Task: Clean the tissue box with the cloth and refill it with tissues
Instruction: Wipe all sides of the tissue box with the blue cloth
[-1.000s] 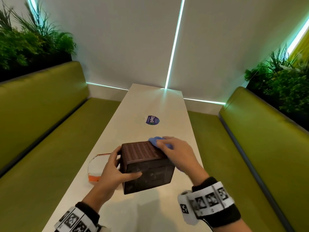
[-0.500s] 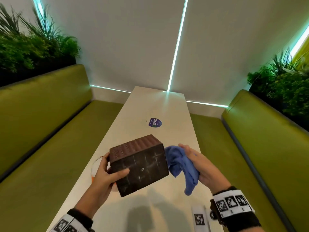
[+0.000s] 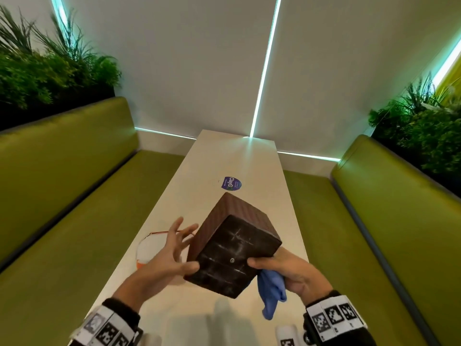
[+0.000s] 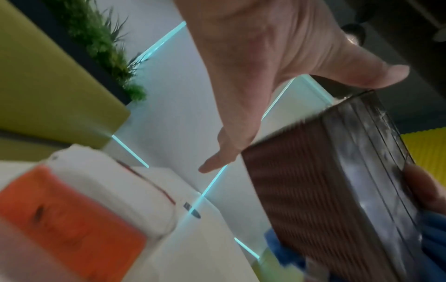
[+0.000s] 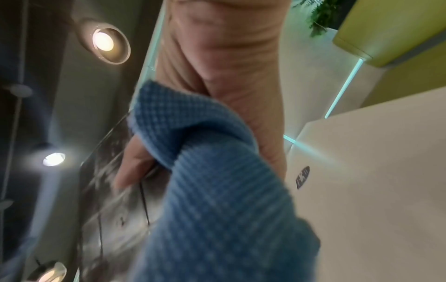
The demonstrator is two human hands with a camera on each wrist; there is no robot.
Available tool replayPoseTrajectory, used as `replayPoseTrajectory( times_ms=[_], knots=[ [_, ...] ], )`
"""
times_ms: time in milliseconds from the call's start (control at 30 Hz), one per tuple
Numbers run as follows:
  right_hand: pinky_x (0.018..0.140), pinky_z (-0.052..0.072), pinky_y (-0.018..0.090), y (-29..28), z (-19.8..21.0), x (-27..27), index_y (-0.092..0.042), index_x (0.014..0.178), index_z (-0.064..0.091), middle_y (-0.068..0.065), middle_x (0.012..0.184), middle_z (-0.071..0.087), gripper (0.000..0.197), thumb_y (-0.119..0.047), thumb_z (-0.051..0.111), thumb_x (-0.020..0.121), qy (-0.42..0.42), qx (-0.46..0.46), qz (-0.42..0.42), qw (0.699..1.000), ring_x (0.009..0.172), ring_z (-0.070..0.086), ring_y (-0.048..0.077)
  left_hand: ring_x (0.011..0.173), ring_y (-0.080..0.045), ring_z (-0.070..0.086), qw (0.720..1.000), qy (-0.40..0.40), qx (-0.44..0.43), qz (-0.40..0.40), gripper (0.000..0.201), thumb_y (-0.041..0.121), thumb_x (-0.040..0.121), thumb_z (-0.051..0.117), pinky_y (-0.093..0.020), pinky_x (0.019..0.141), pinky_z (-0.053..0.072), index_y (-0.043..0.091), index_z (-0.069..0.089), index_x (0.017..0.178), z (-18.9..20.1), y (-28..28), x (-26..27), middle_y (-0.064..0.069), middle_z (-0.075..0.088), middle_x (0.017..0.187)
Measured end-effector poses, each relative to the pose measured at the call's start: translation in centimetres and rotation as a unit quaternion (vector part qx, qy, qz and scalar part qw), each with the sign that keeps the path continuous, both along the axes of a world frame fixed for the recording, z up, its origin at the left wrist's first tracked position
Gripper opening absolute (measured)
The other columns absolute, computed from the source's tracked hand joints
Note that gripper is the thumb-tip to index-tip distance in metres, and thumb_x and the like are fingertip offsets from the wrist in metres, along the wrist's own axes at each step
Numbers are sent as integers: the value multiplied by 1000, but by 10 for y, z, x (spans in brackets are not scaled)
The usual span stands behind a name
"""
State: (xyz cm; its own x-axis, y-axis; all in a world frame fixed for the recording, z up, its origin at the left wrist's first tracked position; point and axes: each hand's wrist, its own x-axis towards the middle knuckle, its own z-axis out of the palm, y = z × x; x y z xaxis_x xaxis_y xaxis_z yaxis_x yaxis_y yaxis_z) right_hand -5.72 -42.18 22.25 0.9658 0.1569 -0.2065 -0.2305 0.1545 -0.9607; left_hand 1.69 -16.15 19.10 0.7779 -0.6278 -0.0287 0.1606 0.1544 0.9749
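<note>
head view: a long pale desk [image 3: 239,156] runs between two green benches [image 3: 62,171]. above it the dark brown tissue box [image 3: 234,248] is held tilted, its scuffed smooth face toward the camera. the right hand [image 3: 291,273] grips the box's lower right corner, thumb on that face, with the blue cloth [image 3: 270,293] bunched under the palm. the left hand [image 3: 169,253] has fingers spread wide, thumb touching the box's left edge. a white-and-orange tissue pack [image 3: 149,248] lies on the desk beneath it.

Left hand [image 3: 172,253] splayed, right hand [image 3: 293,273] clenched
</note>
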Motion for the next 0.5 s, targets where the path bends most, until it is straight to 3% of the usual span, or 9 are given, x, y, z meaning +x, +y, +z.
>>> replayPoseTrajectory(
  times_ms=[67,167,267,333,400,500],
  knots=[
    [95,52,36,-4,5,5,-8,132,50,11,127,64,67,1,78,72,-21,-65,48,997,116,62,26,135,2,38,996,-56,61,-42,137,49,41,94,-32,110,28,46,8,147,14,-2,6,24,38,146],
    [104,46,46,-4,11,10,-16,141,38,9,135,59,84,-3,82,71,-32,-119,73,990,123,57,29,128,-6,51,989,-95,98,-51,106,28,59,90,-38,111,38,39,28,144,25,-15,8,12,54,138],
    [103,47,42,-11,28,8,-31,144,32,0,134,59,108,-33,93,54,-16,-131,-15,991,119,60,24,121,-7,57,989,-93,113,18,93,30,54,91,-29,99,49,40,42,132,22,-19,8,12,61,129],
    [101,49,47,-15,48,5,-33,141,36,3,130,59,116,-59,89,42,-50,-193,-79,977,116,60,27,116,-7,59,986,-88,126,58,92,33,48,92,-20,86,52,44,44,126,17,-20,5,15,62,123],
    [99,49,48,-8,68,5,-27,137,44,3,128,60,97,-69,77,56,-115,-287,-129,942,116,59,27,109,-5,60,981,-92,149,86,90,26,52,94,-16,77,51,41,43,124,15,-27,0,15,61,118],
    [101,45,38,28,82,13,-28,143,42,-5,133,56,62,-52,58,88,-222,-401,-161,874,118,54,16,100,-1,61,975,-105,162,113,85,13,58,92,-13,72,49,37,43,124,15,-45,-8,16,61,113]
  ],
)
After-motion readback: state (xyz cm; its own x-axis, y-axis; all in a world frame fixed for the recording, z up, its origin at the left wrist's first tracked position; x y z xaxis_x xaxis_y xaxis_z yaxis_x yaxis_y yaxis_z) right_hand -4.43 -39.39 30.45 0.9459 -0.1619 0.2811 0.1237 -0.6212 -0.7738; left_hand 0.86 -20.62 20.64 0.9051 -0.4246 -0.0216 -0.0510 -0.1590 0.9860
